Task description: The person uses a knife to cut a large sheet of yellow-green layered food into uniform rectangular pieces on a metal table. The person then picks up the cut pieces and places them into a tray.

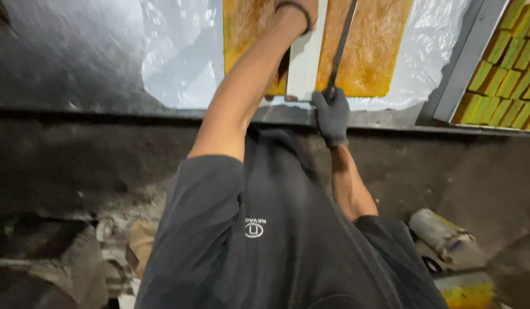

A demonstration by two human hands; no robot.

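Dim and grimy, the workspace is a dark metal bench (76,63) spread with a white plastic sheet (179,57), and on that sheet lies a broad yellow-orange slab (371,51), already parted by a pale gap. Beyond the slab's far right edge, past a grey rail, small yellow blocks (514,68) are stacked in rows.

At the slab's near edge the gloved right hand (331,116) has its fingers wrapped tight round the handle of a long, thin blade (340,46) that runs up across the slab. The bare left hand (302,11) reaches onto the slab just left of the blade, mostly cut off by the picture's top edge, so I cannot tell whether its fingers are spread or pressed together.

The main risk, as I judge it, is that bare hand sitting so near the blade: a slip or a skewed stroke could catch it. The plastic sheet may also let the slab slide, sending the cut crooked.
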